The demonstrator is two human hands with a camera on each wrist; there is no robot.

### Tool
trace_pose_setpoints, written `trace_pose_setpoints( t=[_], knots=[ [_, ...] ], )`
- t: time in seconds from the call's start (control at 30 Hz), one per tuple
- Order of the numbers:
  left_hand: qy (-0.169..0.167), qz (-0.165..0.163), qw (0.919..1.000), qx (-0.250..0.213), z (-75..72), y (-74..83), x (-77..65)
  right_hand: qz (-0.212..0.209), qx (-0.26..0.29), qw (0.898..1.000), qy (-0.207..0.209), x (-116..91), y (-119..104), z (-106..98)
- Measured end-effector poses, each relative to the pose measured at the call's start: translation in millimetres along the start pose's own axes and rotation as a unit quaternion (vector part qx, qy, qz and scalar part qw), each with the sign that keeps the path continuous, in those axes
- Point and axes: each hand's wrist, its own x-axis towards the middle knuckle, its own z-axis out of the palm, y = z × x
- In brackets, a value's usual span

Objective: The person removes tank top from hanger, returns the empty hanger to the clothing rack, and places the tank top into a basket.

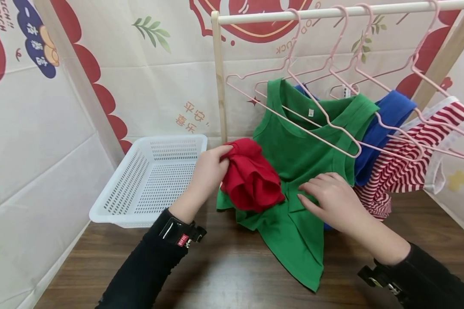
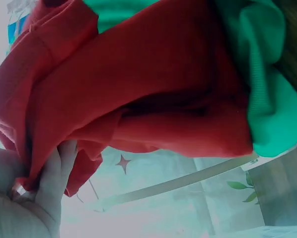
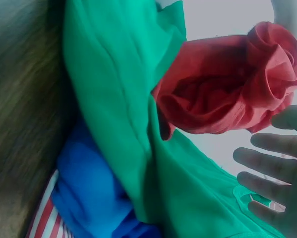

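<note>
My left hand (image 1: pixel 210 168) pinches a bunched red cloth garment (image 1: pixel 251 182) by its upper left edge. The red garment hangs in front of a green sleeveless top (image 1: pixel 294 240), its folds drooping toward the right; its exact kind is hidden by the bunching. Fingers spread, my right hand (image 1: pixel 334 199) hovers by the front of the green top and holds nothing. In the right wrist view its fingers (image 3: pixel 270 163) stand apart from the red garment (image 3: pixel 223 89). A bare pink hanger (image 1: pixel 325 137) hangs nearest, in front of the green top's neckline.
A white rail (image 1: pixel 255 19) on a wooden frame carries several pink hangers. Behind the green top hang a blue garment (image 1: pixel 390 111) and a red-and-white striped one (image 1: pixel 406 171). On the left of the brown table (image 1: pixel 224 274) stands a white perforated basket (image 1: pixel 139 214).
</note>
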Motion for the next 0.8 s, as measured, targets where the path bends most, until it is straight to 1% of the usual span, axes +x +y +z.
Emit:
trace_pose_setpoints(
  t=[0.07,0.17,0.23,0.3,0.37,0.4,0.5,0.53,0.67,0.8],
  knots=[
    [0.016,-0.03,0.9985,-0.042,-6.9,-0.6,1.7,0.001,0.001,1.0,0.001,2,-1,0],
    [0.042,-0.073,0.9919,-0.095,-19.7,0.3,4.1,0.0,0.002,1.0,0.002,5,-2,1],
    [0.064,-0.095,0.985,-0.129,-29.0,1.9,5.9,-0.002,0.003,1.0,0.002,8,-3,2],
    [0.087,-0.108,0.9771,-0.161,-38.3,3.9,7.9,-0.004,0.003,1.0,0.002,10,-4,2],
    [0.106,-0.113,0.9666,-0.204,-46.7,6.6,9.6,-0.006,0.003,1.0,0.004,12,-4,2],
    [0.114,-0.112,0.9609,-0.226,-50.8,8.3,10.2,-0.006,0.003,1.0,0.004,14,-5,2],
    [0.135,-0.103,0.9474,-0.271,-61.3,13.4,10.7,-0.004,0.003,1.0,0.005,18,-6,1],
    [0.142,-0.097,0.9441,-0.281,-64.6,15.1,10.4,-0.003,0.002,1.0,0.004,19,-6,1],
    [0.167,-0.074,0.9365,-0.3,-77.2,21.3,10.4,0.001,0.002,1.0,-0.002,26,-10,0],
    [0.189,-0.043,0.9282,-0.318,-90.8,28.2,13.0,0.004,0.0,1.0,-0.007,32,-13,-1]
  ],
)
